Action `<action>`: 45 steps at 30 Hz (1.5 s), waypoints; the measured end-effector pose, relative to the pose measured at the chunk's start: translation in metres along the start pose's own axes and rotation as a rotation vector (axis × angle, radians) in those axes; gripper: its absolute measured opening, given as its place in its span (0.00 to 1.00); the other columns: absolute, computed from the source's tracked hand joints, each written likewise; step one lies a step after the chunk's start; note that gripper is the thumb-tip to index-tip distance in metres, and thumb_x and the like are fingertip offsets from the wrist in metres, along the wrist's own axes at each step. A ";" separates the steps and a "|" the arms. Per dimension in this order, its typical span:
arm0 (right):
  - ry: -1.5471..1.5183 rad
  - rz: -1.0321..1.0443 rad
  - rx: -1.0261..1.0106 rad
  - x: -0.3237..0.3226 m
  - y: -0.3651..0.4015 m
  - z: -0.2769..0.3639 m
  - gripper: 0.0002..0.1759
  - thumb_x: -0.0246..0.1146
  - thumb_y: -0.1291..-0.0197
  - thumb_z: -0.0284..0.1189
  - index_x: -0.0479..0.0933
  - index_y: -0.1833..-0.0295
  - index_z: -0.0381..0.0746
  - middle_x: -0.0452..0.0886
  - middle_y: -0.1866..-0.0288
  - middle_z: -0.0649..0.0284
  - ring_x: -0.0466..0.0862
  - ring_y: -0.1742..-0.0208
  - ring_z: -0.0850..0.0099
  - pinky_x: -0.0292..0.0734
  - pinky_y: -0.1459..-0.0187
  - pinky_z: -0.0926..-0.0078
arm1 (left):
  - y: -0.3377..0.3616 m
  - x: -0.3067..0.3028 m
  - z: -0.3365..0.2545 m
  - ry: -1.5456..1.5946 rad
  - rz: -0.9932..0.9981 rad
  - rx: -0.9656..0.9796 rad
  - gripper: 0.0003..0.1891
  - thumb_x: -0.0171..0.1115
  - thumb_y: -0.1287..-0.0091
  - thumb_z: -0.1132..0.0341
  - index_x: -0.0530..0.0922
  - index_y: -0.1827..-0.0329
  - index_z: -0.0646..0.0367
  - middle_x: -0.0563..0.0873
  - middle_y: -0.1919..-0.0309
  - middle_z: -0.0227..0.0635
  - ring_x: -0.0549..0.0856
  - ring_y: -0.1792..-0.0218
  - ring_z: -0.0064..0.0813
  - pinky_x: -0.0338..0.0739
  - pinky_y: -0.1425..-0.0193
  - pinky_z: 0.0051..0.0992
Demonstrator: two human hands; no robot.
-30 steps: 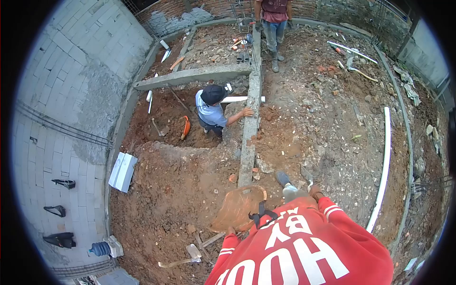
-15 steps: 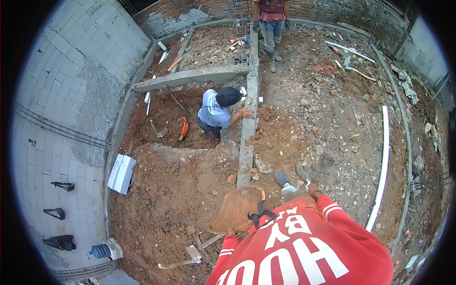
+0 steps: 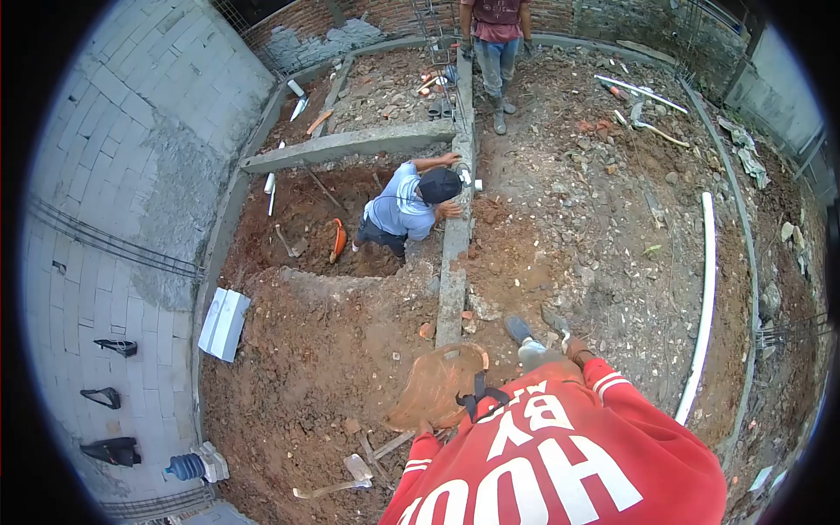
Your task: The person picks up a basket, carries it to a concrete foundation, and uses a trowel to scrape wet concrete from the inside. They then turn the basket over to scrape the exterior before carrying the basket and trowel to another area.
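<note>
Beyond the red sleeve, my right hand is closed around the pale handle of a grey-bladed tool, low over the rubble beside a grey boot. My left hand is at the near rim of a dusty orange basin, its fingers small and closed at that edge. The basin rests on brown soil at the end of a concrete beam.
A person in a light blue shirt is in a dug pit against the beam. Another person stands beyond. A long white pipe lies at right, a hoe at lower left.
The person in the pit has shifted right and towards the beam, with one arm now stretched onto it near a white pipe end. My hands have hardly moved.
</note>
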State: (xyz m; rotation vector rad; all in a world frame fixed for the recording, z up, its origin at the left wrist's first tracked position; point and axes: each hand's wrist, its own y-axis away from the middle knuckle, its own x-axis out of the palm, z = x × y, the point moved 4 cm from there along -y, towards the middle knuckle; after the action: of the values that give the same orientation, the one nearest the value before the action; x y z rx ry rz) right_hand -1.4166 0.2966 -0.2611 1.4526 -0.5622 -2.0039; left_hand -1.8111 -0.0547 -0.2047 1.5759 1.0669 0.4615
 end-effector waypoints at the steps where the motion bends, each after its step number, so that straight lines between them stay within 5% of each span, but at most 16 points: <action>1: 0.000 -0.002 0.002 -0.003 0.002 0.002 0.17 0.60 0.43 0.34 0.79 0.51 0.36 0.82 0.52 0.44 0.81 0.48 0.47 0.78 0.51 0.55 | 0.018 0.002 -0.009 -0.056 -0.095 0.036 0.24 0.43 0.36 0.56 0.75 0.49 0.66 0.81 0.53 0.49 0.83 0.57 0.43 0.81 0.57 0.44; 17: 0.020 0.030 0.101 -0.008 0.007 0.007 0.17 0.58 0.41 0.35 0.79 0.49 0.38 0.82 0.50 0.45 0.81 0.47 0.48 0.78 0.49 0.54 | -0.014 -0.004 -0.004 -0.078 -0.020 0.073 0.20 0.46 0.39 0.59 0.78 0.56 0.66 0.83 0.62 0.47 0.83 0.66 0.45 0.81 0.63 0.42; 19: 0.002 0.013 0.101 -0.017 0.016 0.018 0.17 0.58 0.42 0.35 0.79 0.50 0.38 0.82 0.51 0.45 0.81 0.47 0.48 0.78 0.49 0.55 | -0.065 -0.011 0.014 -0.002 0.107 -0.013 0.26 0.48 0.38 0.55 0.62 0.39 0.59 0.73 0.57 0.51 0.85 0.67 0.57 0.82 0.68 0.51; 28: 0.038 0.036 0.059 0.004 -0.001 -0.002 0.17 0.58 0.41 0.36 0.80 0.50 0.38 0.83 0.52 0.46 0.82 0.48 0.49 0.79 0.50 0.56 | -0.072 -0.014 0.024 0.070 0.165 -0.007 0.27 0.47 0.38 0.54 0.63 0.39 0.59 0.74 0.54 0.51 0.84 0.63 0.57 0.80 0.61 0.52; 31: 0.003 -0.023 0.067 0.011 -0.006 -0.009 0.18 0.57 0.41 0.35 0.79 0.49 0.38 0.83 0.51 0.47 0.82 0.48 0.50 0.79 0.50 0.57 | -0.031 -0.009 0.008 -0.013 0.116 0.027 0.26 0.48 0.38 0.54 0.64 0.40 0.59 0.74 0.54 0.51 0.84 0.64 0.57 0.81 0.61 0.52; 45: 0.061 0.031 0.062 0.005 -0.002 -0.004 0.20 0.60 0.44 0.35 0.77 0.48 0.37 0.83 0.51 0.47 0.82 0.48 0.51 0.79 0.50 0.57 | -0.045 -0.014 0.016 -0.041 0.067 0.041 0.28 0.49 0.39 0.54 0.64 0.38 0.60 0.74 0.56 0.53 0.82 0.62 0.56 0.83 0.63 0.52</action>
State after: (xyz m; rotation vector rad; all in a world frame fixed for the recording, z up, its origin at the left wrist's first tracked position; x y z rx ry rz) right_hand -1.4140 0.2948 -0.2668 1.5277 -0.6220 -1.9267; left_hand -1.8236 -0.0766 -0.2477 1.6545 0.9997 0.4533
